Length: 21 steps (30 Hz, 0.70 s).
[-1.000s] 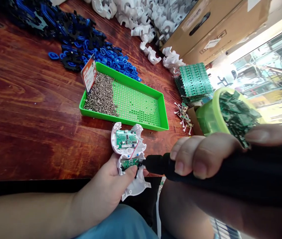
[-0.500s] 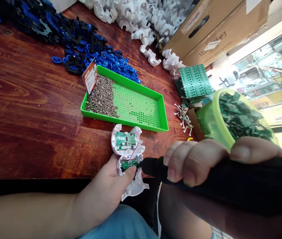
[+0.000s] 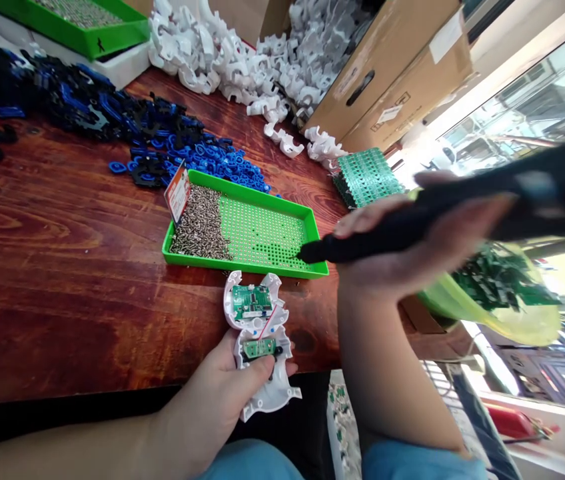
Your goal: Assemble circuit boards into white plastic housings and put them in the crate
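Note:
My left hand (image 3: 235, 380) grips a white plastic housing (image 3: 273, 395), its thumb pressing near the small lower circuit board (image 3: 259, 348). Joined to it is a second white shell holding a larger green circuit board (image 3: 252, 302), with a red wire running between the halves. My right hand (image 3: 402, 260) is wrapped round a black electric screwdriver (image 3: 387, 240). The driver's tip is over the right part of the green screw tray (image 3: 242, 268), at its perforated plate; whether it touches a screw I cannot tell. Loose screws (image 3: 200, 223) are heaped at the tray's left end beside an upright card (image 3: 178, 193).
Blue rings (image 3: 227, 162) and black-blue parts (image 3: 87, 107) lie behind the tray. White shells (image 3: 242, 73) are piled at the back by a cardboard box (image 3: 377, 73). Stacked green boards (image 3: 367, 175) stand at right, near a yellow-green tub (image 3: 507, 327) of boards. Another green tray (image 3: 127, 33) is at top left.
My right hand has lifted the screwdriver away from the lower circuit board and swung its tip up to the tray. My left hand still holds the housing. The view has shifted.

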### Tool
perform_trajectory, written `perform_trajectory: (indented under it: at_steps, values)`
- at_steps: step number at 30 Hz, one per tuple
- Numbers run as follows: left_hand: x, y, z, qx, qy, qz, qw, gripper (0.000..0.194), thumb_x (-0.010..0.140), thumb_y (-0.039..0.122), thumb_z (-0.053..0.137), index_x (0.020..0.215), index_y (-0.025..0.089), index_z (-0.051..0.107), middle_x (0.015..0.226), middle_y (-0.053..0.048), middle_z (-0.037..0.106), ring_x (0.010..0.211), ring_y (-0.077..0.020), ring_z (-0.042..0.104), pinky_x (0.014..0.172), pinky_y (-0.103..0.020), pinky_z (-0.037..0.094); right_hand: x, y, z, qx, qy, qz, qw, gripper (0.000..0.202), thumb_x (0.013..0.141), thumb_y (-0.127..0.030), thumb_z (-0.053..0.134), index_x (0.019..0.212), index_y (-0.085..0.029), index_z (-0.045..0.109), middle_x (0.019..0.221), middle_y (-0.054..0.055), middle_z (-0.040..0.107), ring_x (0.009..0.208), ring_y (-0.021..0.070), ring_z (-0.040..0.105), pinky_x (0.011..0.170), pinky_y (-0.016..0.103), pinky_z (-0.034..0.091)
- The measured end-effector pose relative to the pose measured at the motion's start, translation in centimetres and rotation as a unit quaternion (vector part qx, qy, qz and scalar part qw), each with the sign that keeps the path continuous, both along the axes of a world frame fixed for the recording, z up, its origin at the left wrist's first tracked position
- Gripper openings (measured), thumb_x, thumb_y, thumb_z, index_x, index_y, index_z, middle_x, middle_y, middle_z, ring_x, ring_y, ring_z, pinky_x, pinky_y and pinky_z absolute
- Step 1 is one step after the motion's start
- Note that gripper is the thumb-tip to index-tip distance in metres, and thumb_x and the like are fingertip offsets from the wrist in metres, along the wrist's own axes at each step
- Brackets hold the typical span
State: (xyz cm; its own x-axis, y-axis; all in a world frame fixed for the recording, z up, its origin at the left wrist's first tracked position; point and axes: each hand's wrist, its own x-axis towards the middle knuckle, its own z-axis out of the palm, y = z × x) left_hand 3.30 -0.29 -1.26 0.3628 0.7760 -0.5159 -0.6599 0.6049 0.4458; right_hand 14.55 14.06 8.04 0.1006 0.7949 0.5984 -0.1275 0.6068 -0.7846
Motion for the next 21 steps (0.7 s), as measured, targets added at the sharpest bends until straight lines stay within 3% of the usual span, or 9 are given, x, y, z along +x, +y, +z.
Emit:
perform_trajectory:
  at_steps: [3, 6, 11, 21]
  values:
    - [-0.2, 0.1, 0.0, 0.016, -0.010, -0.012, 1.000, 0.044, 0.079, 0.029, 0.076, 0.119, 0.019, 0.062, 0.098, -0.006, 0.075, 0.087, -0.0200, 0.069, 0.076, -0.029, 0.052, -2.0, 3.6, -1.9, 0.033, 0.008, -0.016, 0.999, 0.033, 0.082, -0.061, 0.058, 0.086, -0.029, 0.052, 0.050, -0.008, 0.045, 0.037, 0.0130, 0.046, 0.039, 0.028, 0.039]
    - [-0.4, 0.1, 0.1, 0.021, -0.021, -0.019, 0.999, 0.040, 0.079, 0.027, 0.076, 0.116, 0.020, 0.064, 0.099, -0.006, 0.075, 0.089, -0.0196, 0.068, 0.076, -0.028, 0.052, -3.1, 5.4, -3.1, 0.039, 0.007, -0.014, 0.999, 0.037, 0.080, -0.063, 0.060, 0.081, -0.028, 0.049, 0.051, -0.008, 0.044, 0.038, 0.0147, 0.049, 0.041, 0.031, 0.044]
    - [-0.5, 0.2, 0.3, 0.019, -0.053, -0.007, 0.998, 0.042, 0.070, 0.021, 0.082, 0.109, 0.021, 0.068, 0.100, -0.004, 0.074, 0.091, -0.0195, 0.068, 0.078, -0.027, 0.051, -3.9, 5.7, -3.6, 0.041, 0.009, 0.002, 0.999, 0.038, 0.081, -0.062, 0.061, 0.081, -0.027, 0.047, 0.045, -0.009, 0.045, 0.035, 0.0160, 0.050, 0.046, 0.034, 0.051]
    - [-0.3, 0.1, 0.3, 0.040, -0.023, -0.014, 0.999, 0.039, 0.076, 0.019, 0.076, 0.113, 0.023, 0.065, 0.102, -0.001, 0.074, 0.098, -0.0191, 0.066, 0.086, -0.028, 0.050, -4.0, 5.4, -3.3, 0.019, -0.005, -0.020, 1.000, 0.038, 0.079, -0.063, 0.060, 0.082, -0.028, 0.045, 0.045, -0.010, 0.046, 0.033, 0.0121, 0.045, 0.034, 0.027, 0.031]
